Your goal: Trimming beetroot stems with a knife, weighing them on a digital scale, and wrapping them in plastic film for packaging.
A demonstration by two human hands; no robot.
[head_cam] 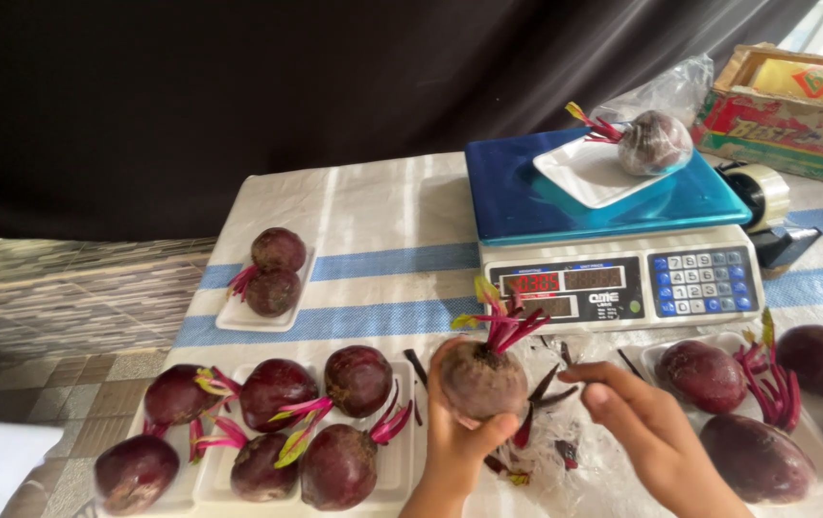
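Head view: my left hand grips a beetroot from its left side and underneath, fingers curled around it and thumb pressed against its lower front. The beetroot is held upright, its red stalks pointing up, just in front of the scale. My right hand is beside it, not touching it; its fingers are loosely extended toward the beetroot and slightly spread, holding nothing. Below and between both hands lies a clear plastic bag on the striped tablecloth. The blue scale platform carries a white tray with one bagged beetroot. To my left, a white tray holds six beetroots; a smaller tray farther back holds two. More beetroots lie at my right.
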